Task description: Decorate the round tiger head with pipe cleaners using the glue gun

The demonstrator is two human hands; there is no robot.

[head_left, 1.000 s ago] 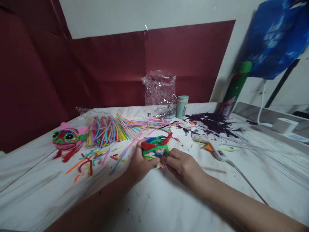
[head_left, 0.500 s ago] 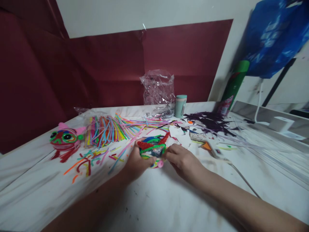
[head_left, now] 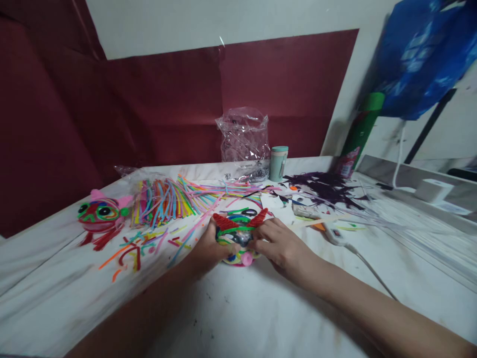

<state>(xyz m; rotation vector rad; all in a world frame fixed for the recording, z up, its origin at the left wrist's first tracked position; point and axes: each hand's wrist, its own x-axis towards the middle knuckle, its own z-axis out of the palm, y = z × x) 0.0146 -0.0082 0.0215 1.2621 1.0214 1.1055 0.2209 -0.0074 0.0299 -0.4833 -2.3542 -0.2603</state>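
Two bare hands meet over a toy (head_left: 234, 229) at the centre of the frame, just above the marbled table (head_left: 261, 318). The left hand (head_left: 208, 251) grips its left side, thumb laid across the near face, the other fingers largely hidden behind it. The right hand (head_left: 278, 243) rests at the right side, fingers bent and drawn together; whether they pinch the toy's edge or merely press against it, one cannot tell

The work looks well advanced. Two red horns (head_left: 260, 218) stand in place along the top, a green band (head_left: 228, 230) runs below them, and a pink disc (head_left: 246, 258) sits low on the front. A dark, glossy patch between band and disc appears bare, suggesting that the covering is unfinished; the underside is hidden

At the left of the frame, a second toy (head_left: 106, 226) seems further along, with eyes, pink ears and red tassels; no tassels show on the held one. Plenty of material remains: bundled stems (head_left: 164, 201) at left of centre, with cut scraps (head_left: 137, 258) strewn below
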